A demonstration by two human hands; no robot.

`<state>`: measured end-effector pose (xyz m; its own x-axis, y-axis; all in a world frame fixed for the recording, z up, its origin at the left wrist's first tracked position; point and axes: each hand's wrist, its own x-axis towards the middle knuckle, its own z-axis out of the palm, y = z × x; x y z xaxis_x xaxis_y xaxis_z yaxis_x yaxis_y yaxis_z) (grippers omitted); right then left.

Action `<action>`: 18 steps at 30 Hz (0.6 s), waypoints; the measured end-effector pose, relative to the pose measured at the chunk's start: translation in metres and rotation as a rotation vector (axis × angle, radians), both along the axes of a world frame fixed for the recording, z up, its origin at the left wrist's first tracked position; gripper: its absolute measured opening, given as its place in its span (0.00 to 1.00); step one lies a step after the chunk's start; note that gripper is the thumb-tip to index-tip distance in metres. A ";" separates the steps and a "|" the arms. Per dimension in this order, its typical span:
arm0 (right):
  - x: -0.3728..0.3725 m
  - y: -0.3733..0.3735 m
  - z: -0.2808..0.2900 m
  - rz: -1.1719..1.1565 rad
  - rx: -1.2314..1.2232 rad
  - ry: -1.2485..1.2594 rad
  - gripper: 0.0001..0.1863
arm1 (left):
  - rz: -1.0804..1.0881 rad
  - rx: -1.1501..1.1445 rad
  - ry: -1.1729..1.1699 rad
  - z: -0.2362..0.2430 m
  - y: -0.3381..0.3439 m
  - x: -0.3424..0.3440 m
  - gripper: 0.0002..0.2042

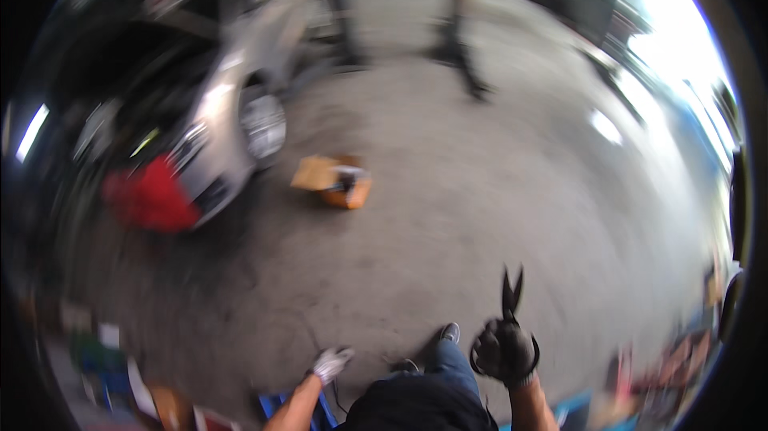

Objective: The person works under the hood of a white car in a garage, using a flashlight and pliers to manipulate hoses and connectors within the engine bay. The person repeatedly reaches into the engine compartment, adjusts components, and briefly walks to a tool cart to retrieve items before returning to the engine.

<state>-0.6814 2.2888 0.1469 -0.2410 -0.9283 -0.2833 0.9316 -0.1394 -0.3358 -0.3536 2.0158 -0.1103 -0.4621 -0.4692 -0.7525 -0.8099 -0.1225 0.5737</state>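
My right hand [506, 351], in a dark glove, grips a pair of dark scissors [512, 293] by the handles. Their blades point up and away from me, slightly apart. Lower and to the left, my left hand [332, 363] wears a light grey glove and is held out low in front of me. Its fingers are blurred, so I cannot make out how they are bent. A thin dark line shows above and below this hand; whether the hand holds it is unclear. Beneath my left forearm lies a blue object [276, 405], partly hidden.
An orange-yellow cardboard box [350, 195] with a raised flap sits on the concrete floor [448, 191]. Behind it on the left stands a silver car [224, 111] with a red cover [160, 195] at its front. A dark post [456, 31] rises farther back. Blurred clutter lines both lower sides.
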 end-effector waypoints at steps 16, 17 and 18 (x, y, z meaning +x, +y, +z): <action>0.197 -0.601 0.005 1.550 0.023 0.040 0.15 | 1.202 -0.259 0.816 0.266 -0.321 0.052 0.20; 0.206 -0.635 0.011 1.606 0.012 0.064 0.14 | 1.232 -0.359 0.719 0.278 -0.346 0.065 0.19; 0.219 -0.671 0.018 1.695 -0.062 0.175 0.15 | 1.338 -0.478 0.668 0.267 -0.377 0.086 0.17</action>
